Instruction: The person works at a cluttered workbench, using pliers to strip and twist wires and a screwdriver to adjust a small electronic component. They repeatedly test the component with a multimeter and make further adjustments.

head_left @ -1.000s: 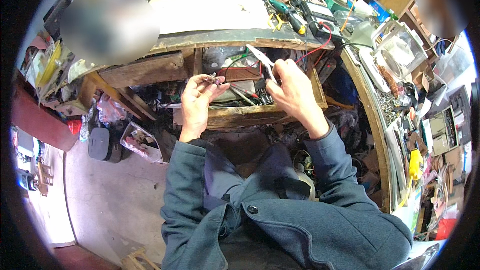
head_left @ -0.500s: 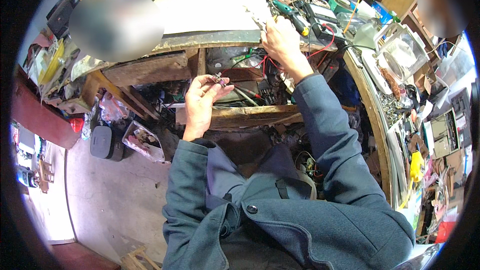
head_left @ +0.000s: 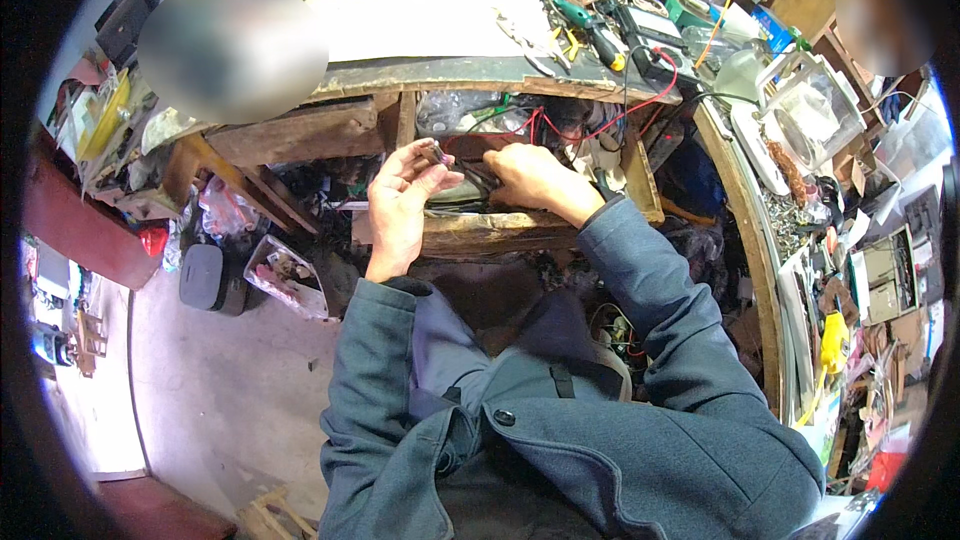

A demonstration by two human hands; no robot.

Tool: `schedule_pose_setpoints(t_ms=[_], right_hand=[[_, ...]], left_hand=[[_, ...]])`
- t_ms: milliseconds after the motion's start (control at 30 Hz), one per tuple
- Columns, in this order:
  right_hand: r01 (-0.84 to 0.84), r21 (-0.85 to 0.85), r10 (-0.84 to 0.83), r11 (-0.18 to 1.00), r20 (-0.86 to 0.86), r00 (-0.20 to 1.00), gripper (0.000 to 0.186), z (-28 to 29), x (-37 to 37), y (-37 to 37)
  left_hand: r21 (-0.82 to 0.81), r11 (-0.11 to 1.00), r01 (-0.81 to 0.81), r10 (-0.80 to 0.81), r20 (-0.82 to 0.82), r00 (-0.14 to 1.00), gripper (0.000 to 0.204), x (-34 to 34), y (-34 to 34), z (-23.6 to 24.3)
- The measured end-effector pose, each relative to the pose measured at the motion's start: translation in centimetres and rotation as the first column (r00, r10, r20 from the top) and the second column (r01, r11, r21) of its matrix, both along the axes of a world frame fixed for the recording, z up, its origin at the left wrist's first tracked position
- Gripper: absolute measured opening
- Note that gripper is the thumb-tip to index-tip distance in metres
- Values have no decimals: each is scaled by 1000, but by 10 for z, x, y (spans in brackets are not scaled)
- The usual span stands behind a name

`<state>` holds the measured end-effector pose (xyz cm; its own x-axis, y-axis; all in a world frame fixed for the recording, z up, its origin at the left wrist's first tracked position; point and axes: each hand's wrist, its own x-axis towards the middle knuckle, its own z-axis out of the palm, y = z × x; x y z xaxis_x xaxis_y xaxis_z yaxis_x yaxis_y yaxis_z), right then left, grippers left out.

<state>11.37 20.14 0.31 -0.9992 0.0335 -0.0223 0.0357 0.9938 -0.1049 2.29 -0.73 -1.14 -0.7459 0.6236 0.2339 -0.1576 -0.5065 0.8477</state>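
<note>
My left hand (head_left: 400, 202) is closed in a pinch on a small dark metallic part (head_left: 434, 153), held above the left end of an open wooden drawer (head_left: 480, 230). My right hand (head_left: 537, 178) reaches down into that drawer with its fingers curled together. The fingertips are hidden among the drawer's contents, so what they grip, if anything, cannot be made out. Red test leads (head_left: 600, 132) run across the drawer behind the right hand. On the bench edge above lie yellow-handled pliers (head_left: 568, 44), next to a green-and-black screwdriver (head_left: 590, 32).
A brightly lit white sheet (head_left: 420, 25) covers part of the bench. To the right, the side bench holds a clear plastic container (head_left: 810, 105) and a yellow tool (head_left: 834, 342). A dark bin (head_left: 204, 278) and an open box (head_left: 287, 278) stand on the floor at left.
My right hand has left the bench top and come down into the drawer. The yellow-handled pliers lie where it was. My left hand stays nearly in place with the small part.
</note>
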Motion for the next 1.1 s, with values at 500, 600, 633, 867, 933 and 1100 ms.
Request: schedule_pose_setpoints(t_ms=[500,600,633,867,933,1100], right_hand=[[-193,-957,-232,218,-243,942,15,33,9,5],[-267,-962,-267,55,-272,925,16,36,11,3],[-271,-962,-279,26,-268,922,16,37,13,5],[-367,-918,-371,-150,-292,882,17,30,10,3],[-349,-930,-410,-119,-274,870,13,32,10,-2],[-357,-931,-431,-74,-293,854,11,31,11,-4]], left_hand=[[48,998,33,-41,172,984,16,-14,-2,2],[73,997,38,-55,242,969,16,-18,-1,-1],[69,997,39,-55,258,965,16,-18,0,-1],[-8,999,33,-30,281,959,20,-20,5,2],[-19,999,39,-33,269,963,20,-19,5,1],[-41,997,60,-48,253,966,20,-18,6,5]])
